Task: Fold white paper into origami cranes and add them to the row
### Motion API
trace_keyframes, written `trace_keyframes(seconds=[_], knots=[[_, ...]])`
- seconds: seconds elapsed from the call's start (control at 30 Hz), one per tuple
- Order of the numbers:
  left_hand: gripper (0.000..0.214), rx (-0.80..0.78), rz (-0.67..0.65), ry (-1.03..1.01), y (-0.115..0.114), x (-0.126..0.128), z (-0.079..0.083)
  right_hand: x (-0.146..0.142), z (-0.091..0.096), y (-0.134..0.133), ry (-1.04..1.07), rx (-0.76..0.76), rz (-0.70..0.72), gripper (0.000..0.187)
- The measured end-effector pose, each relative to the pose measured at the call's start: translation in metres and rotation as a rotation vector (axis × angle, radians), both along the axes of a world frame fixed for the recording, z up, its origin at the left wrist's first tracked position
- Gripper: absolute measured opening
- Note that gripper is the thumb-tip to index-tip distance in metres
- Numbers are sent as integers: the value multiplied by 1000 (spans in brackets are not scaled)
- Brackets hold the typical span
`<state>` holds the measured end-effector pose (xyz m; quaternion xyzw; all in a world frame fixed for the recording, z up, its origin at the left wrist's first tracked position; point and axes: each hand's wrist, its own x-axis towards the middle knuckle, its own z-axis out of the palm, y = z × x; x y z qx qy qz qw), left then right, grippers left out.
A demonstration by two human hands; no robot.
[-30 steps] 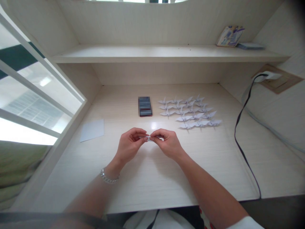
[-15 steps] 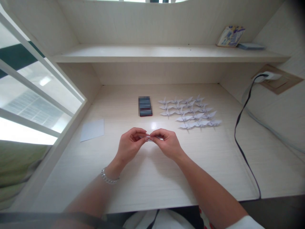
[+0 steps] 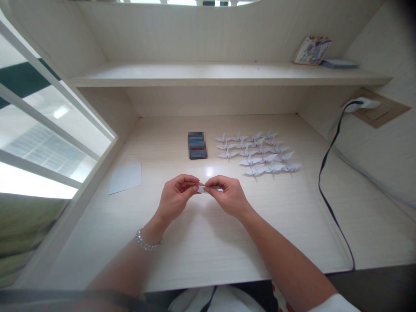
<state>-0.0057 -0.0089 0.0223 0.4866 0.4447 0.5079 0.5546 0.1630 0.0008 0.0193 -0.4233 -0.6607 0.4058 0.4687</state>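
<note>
Between my two hands, just above the desk, is a small folded piece of white paper, mostly covered by my fingers. My left hand pinches its left end between thumb and fingers. The other end is pinched by my right hand, close beside the left. Beyond the right hand, several white paper cranes stand in rows on the desk. A flat white sheet of paper lies off to the left.
A dark rectangular item, pixelated, lies behind my hands. A black cable runs from the wall socket down across the desk's right side. The shelf above holds a small box. A barred railing borders the left.
My left thumb has drawn back slightly, so more of the folded white paper shows between the hands. The camera view has shifted a little; the cranes and sheet stay put.
</note>
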Motion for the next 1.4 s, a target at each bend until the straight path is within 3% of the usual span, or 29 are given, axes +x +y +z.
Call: trace_keyframes(seconds=[0.6, 0.8, 1.03, 1.4], knots=[[24, 44, 66, 140, 1, 2, -4, -2, -3, 1, -30, -60, 38, 5], [21, 86, 121, 151, 3, 1, -5, 2, -8, 3, 36, -125, 66, 15], [21, 73, 59, 236, 2, 1, -6, 1, -5, 2, -29, -79, 59, 9], [25, 23, 104, 110, 4, 2, -4, 6, -11, 8, 134, -220, 132, 21]])
